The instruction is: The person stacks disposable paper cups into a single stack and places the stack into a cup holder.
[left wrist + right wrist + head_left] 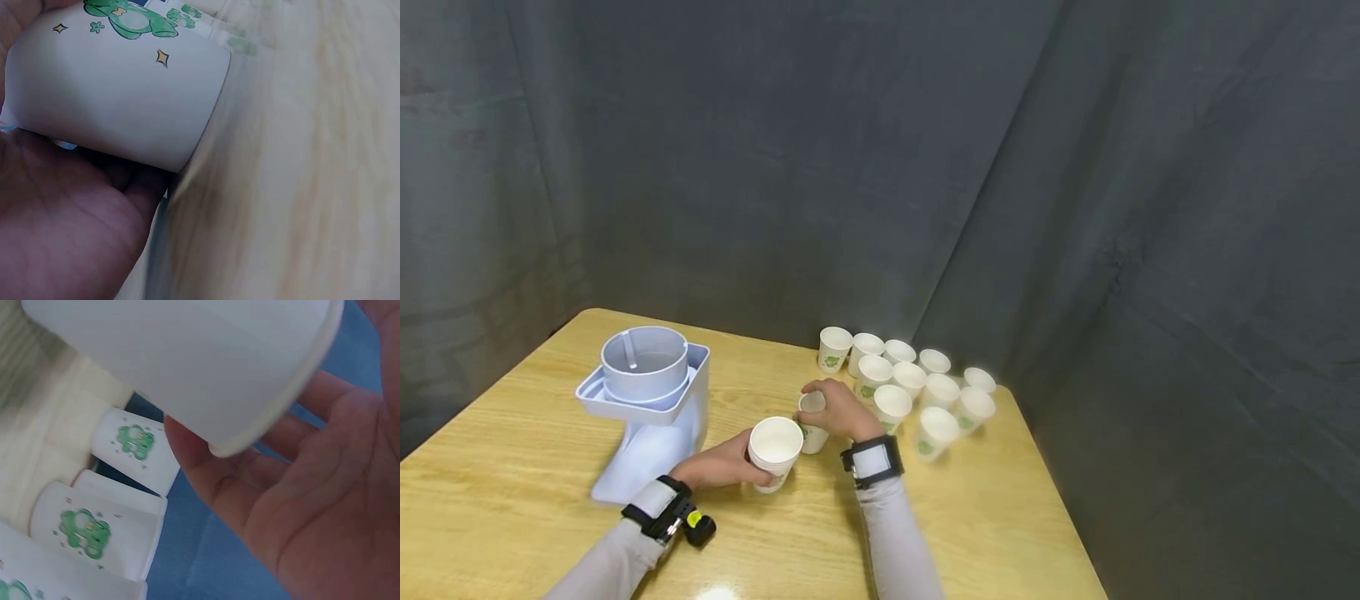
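Observation:
My left hand (721, 462) grips a short stack of white paper cups (775, 442), several rims nested together, mouth upward above the table. Green cartoon figures and small stars decorate the stack's outer cup (119, 94) in the left wrist view. Just to the right, my right hand (842, 410) pinches another white paper cup (814, 439) near its rim, fingers on one side and thumb on the other. This cup stands close beside the stack; whether the two touch I cannot tell. In the right wrist view, the pinched cup (187, 362) covers part of the fingers.
Several upright paper cups (892, 403) are grouped at the table's back right, beyond my right hand. A pale blue-grey appliance (651, 450) with a round open container (646, 379) on top stands left of my left hand. Dark curtains (820, 167) rise behind the wooden table (497, 475).

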{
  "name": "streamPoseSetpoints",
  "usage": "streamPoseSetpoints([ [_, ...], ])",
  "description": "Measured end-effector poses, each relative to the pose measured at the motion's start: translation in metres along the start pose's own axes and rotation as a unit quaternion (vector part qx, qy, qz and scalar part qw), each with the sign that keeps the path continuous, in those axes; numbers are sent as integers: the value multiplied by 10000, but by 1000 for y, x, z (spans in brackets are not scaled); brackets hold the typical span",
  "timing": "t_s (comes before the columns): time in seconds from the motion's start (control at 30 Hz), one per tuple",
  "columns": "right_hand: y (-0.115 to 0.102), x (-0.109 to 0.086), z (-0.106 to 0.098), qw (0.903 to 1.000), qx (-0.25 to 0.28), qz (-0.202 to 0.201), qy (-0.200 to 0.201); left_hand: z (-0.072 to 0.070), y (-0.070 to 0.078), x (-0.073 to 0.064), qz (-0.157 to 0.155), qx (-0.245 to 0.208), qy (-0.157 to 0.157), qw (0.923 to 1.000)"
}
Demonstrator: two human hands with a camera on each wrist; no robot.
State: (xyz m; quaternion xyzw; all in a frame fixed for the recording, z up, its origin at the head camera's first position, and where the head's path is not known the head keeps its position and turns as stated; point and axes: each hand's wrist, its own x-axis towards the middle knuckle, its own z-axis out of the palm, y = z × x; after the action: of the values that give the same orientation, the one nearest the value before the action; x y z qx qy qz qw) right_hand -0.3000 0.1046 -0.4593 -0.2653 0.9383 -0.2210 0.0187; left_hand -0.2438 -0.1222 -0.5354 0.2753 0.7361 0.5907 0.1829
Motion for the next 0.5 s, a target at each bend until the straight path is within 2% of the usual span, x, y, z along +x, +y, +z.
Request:
streamPoseSetpoints([
  [0.23,-11,-13,-23,9991,306,88,276,-3,-3,2,115,-96,-98,9998],
  [0.37,-21,-24,-40,9978,310,100,586,-3,-3,3,93,-126,-88,9998],
  [0.5,-30,-34,-53,9948,202,-66,1000,-3,-2,4,94,-113,-50,9999],
])
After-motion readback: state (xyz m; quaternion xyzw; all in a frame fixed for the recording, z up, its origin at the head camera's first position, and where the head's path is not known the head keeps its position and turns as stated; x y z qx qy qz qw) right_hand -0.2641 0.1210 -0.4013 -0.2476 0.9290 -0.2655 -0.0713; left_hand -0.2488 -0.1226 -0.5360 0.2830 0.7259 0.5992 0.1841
